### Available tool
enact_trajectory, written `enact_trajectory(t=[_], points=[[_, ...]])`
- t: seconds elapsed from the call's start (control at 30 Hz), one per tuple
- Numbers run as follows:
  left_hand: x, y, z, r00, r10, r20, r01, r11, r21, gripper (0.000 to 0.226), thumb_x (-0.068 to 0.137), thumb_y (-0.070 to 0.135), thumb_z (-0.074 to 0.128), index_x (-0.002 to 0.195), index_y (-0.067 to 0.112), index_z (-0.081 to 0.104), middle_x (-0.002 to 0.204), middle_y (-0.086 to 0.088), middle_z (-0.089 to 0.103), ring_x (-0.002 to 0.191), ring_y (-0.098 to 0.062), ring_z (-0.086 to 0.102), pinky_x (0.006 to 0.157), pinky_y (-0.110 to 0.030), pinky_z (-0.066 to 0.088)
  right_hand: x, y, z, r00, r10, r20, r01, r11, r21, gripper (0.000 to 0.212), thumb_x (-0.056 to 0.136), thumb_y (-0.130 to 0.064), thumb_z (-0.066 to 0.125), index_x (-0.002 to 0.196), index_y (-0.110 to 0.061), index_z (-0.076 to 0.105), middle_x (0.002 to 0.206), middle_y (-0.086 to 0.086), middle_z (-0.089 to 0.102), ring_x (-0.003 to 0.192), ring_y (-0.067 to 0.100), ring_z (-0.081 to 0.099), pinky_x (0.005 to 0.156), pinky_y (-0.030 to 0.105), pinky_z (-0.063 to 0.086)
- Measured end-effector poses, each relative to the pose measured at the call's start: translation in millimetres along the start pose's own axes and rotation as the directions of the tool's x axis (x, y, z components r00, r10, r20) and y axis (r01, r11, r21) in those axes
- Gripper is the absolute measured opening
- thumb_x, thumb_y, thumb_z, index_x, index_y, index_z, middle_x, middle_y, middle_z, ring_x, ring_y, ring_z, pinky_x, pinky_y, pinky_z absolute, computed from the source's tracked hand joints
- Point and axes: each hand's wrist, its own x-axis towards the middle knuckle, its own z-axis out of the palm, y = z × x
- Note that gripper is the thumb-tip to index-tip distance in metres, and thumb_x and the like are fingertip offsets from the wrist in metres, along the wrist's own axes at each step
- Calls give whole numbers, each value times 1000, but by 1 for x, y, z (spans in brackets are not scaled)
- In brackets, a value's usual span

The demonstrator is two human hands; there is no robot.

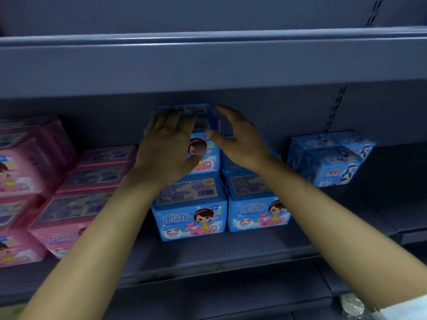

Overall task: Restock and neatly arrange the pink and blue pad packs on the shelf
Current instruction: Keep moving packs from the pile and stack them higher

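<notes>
On the middle shelf (231,248), seen from the head camera, both hands are working at the top blue pack (205,112), which is sitting highest in a stack behind the front of the blue row. The left hand (168,144) is lying flat against its front and left side, fingers straight and grasping nothing, probably pressing it square with the packs below. The right hand (240,139) is hovering released beside its right edge, fingers spread; whether the thumb is touching is unclear. The front blue packs (189,209) are standing side by side, pictures facing the aisle. Pink packs (99,172) are lying stacked to the left and a darker blue bundle (330,158) is sitting apart on the right, so each kind is forming its own block.
</notes>
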Motion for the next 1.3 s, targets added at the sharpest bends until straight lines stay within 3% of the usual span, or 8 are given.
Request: enact_trajectory(t=[0.1, 0.23, 0.33, 0.43, 0.73, 0.93, 1.13, 1.3], points=[[5, 25, -1, 995, 24, -100, -33, 995, -94, 60, 81, 29, 60, 132, 0, 51, 134, -23, 51, 126, -44, 43, 108, -56, 32, -12, 6, -10, 996, 85, -39, -87, 995, -53, 53, 95, -30, 56, 143, -11, 39, 146, 6, 43, 133, 17, 40, 103, 18, 30], [17, 60, 4, 988, 70, -138, -95, 978, -183, 61, 75, 31, 60, 127, -1, 55, 127, -22, 56, 124, -43, 47, 106, -49, 36, -32, 21, -30, 992, 92, -86, -105, 982, -159, 47, 94, -23, 58, 136, -6, 47, 139, 10, 49, 129, 23, 44, 98, 16, 30], [28, 90, 9, 984, 99, -151, -130, 968, -214, 58, 77, 26, 70, 127, 0, 55, 126, -20, 56, 123, -42, 48, 104, -46, 37, -48, 35, -53, 980, 157, -121, -183, 951, -249, 45, 92, -24, 58, 134, -10, 49, 138, 10, 47, 127, 26, 44, 101, 25, 34], [42, 125, 14, 981, 137, -139, -168, 955, -245, 60, 77, 24, 74, 129, 1, 54, 130, -17, 55, 128, -39, 44, 107, -43, 35, -63, 50, -80, 966, 213, -149, -250, 918, -307, 47, 90, -24, 60, 135, -13, 48, 140, 9, 43, 128, 30, 39, 103, 34, 37], [83, 253, 40, 969, 246, -31, -242, 910, -336, 58, 86, 25, 65, 139, 11, 45, 143, -7, 42, 137, -27, 30, 111, -32, 23, -119, 108, -181, 924, 301, -236, -376, 827, -417, 47, 88, -23, 61, 134, -16, 51, 134, 6, 51, 123, 28, 45, 97, 33, 41], [104, 352, 56, 947, 322, 8, -289, 861, -419, 57, 86, 21, 61, 140, 16, 43, 142, -3, 42, 133, -25, 33, 106, -38, 33, -162, 146, -261, 907, 328, -264, -414, 805, -425, 40, 84, -12, 58, 124, -13, 59, 121, 10, 59, 111, 30, 52, 87, 32, 43], [115, 444, 64, 909, 418, -3, -375, 813, -445, 56, 90, 24, 60, 142, 18, 41, 145, -3, 43, 132, -24, 36, 106, -34, 32, -203, 177, -331, 912, 346, -221, -410, 773, -484, 48, 86, -9, 54, 133, -11, 52, 132, 7, 55, 119, 26, 50, 99, 35, 42], [126, 506, 64, 882, 471, 6, -415, 782, -465, 54, 89, 21, 61, 140, 16, 42, 138, -4, 51, 129, -23, 39, 101, -33, 36, -228, 200, -378, 894, 377, -241, -447, 755, -479, 46, 85, -5, 53, 131, -7, 52, 128, 8, 56, 117, 25, 51, 97, 37, 44]])
